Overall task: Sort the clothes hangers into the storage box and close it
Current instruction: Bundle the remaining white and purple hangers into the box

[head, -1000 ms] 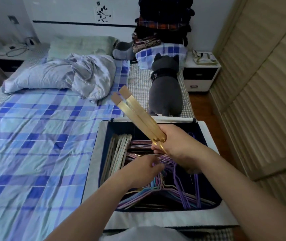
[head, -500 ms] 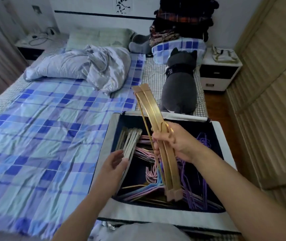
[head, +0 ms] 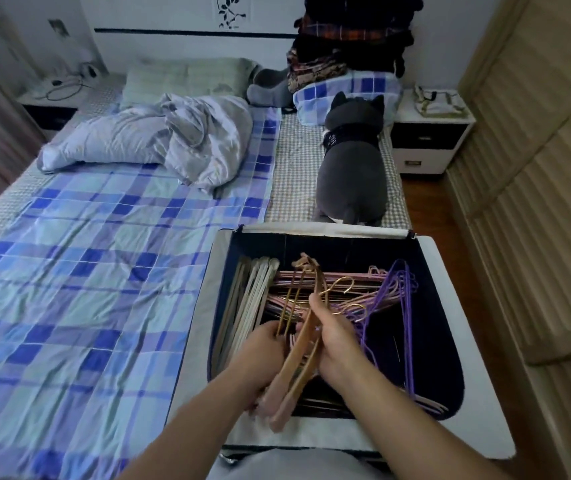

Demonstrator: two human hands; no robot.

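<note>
Wooden hangers (head: 306, 336), a small bundle w/ gold hooks, were held low over the open storage box (head: 443, 268) at the bed's foot. Right hand (head: 337, 337) gripped the bundle mid-length; left hand (head: 265, 355) curled round it beside. Inside: pale hangers (head: 253, 299) upright at left, purple wire hangers (head: 395, 292) loose on the right. Grey plush cat (head: 350, 174) lay just beyond the box.

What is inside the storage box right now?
The storage box holds pale hangers upright along its left wall, pink hangers and purple hangers. Both hands and the wooden hangers they grip cover the near-left contents; the bottom is too dark to read.
</note>
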